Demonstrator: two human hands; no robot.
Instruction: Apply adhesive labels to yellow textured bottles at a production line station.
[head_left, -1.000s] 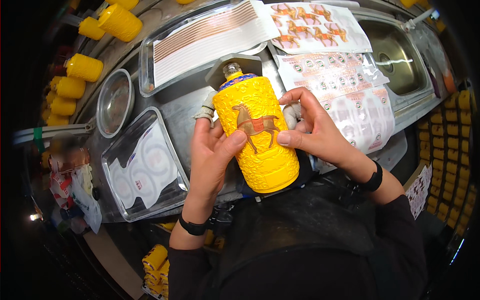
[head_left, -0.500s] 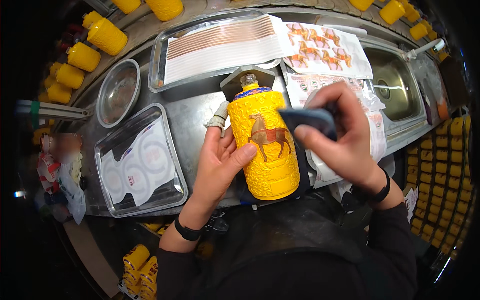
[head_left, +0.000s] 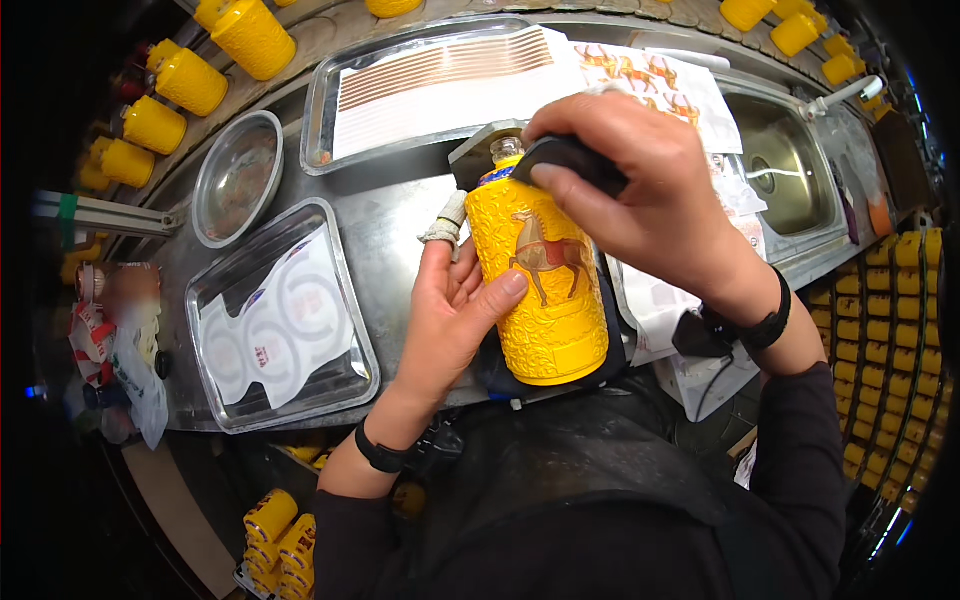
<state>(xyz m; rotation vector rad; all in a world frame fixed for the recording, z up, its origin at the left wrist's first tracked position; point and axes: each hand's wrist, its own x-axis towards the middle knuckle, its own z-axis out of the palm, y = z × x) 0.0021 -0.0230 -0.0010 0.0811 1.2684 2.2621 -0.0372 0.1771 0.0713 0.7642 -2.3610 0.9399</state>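
Upward went the right hand (head_left: 650, 180), its dark flat tool (head_left: 580, 160) at the shoulder of the yellow bottle (head_left: 545, 310). Leftward I see a metal tray (head_left: 340, 382); then the left hand (head_left: 447, 325), grip holding the bottle at the near tabletop (head_left: 395, 260) edge; then the right grip, pinching the tool.

No words or numbers can be made out. A small block of red print stands on the white decal sheet (head_left: 305, 312) in the metal tray (head_left: 352, 290) at left, too small to read, and faint reddish print, also illegible, stands on the partly hidden pale sheet (head_left: 648, 295) right of the yellow bottle (head_left: 553, 330). Marks on the red-and-white packaging (head_left: 92, 335) at far left are too blurred to read.
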